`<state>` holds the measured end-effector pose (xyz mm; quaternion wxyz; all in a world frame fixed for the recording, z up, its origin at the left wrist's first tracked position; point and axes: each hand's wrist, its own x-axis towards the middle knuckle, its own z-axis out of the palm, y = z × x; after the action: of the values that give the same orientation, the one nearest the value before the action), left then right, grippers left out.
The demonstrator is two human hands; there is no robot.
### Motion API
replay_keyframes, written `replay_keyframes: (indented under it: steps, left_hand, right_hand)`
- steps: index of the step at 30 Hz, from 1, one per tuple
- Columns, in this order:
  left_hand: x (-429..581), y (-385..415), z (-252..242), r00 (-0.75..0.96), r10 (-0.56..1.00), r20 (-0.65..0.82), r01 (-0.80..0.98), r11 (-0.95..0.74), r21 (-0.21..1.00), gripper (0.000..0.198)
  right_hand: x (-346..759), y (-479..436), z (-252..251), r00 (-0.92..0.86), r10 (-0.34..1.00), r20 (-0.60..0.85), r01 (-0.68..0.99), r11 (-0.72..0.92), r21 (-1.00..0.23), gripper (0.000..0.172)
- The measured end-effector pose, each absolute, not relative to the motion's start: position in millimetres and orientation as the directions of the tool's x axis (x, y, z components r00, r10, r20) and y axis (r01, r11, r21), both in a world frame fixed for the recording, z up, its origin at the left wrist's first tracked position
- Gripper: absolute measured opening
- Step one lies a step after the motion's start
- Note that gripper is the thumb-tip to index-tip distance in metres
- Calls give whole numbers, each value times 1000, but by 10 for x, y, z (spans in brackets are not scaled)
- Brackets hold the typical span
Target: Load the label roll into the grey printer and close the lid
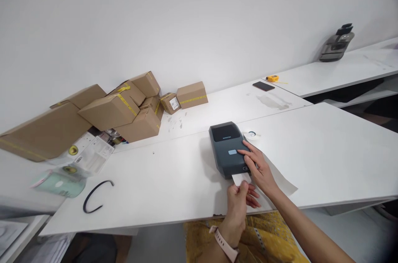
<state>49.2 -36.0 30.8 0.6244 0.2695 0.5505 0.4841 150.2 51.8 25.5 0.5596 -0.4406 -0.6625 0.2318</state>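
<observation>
A dark grey label printer (228,147) sits on the white table (326,151). A white label (240,179) sticks out of its front slot. My left hand (238,201), with a pink watch strap at the wrist, pinches the label's lower edge. My right hand (258,165) lies flat on the printer's right front corner, fingers stretched out. A strip of white paper (280,180) lies on the table under and beside my right forearm.
Several cardboard boxes (124,107) with yellow tape are piled at the back left, over printed sheets (93,153). A green roll (60,182) and a black curved band (93,196) lie at the left. A phone (263,85), yellow tape measure (273,78) and a scanner (337,43) sit farther back.
</observation>
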Motion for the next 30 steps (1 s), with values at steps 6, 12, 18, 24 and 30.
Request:
replay_keyframes:
  steps: [6, 12, 18, 24, 30]
  left_hand:
    - [196, -508, 258, -296, 953, -65, 15, 72, 997, 56]
    - [-194, -241, 300, -504, 851, 147, 104, -109, 989, 54]
    - [-126, -51, 247, -370, 920, 127, 85, -102, 991, 61]
    - [-22, -26, 278, -353, 931, 90, 82, -65, 995, 67]
    - [-57, -75, 348, -327, 943, 62, 86, -36, 996, 69]
  right_hand:
    - [1569, 595, 410, -207, 773, 600, 518, 606, -603, 32]
    - [1586, 613, 388, -299, 756, 582, 605, 622, -498, 36]
    - [1561, 606, 337, -280, 738, 613, 672, 607, -424, 34]
    - [1542, 606, 410, -283, 755, 592, 639, 609, -470, 31]
    - [1630, 558, 534, -201, 817, 541, 469, 565, -679, 50]
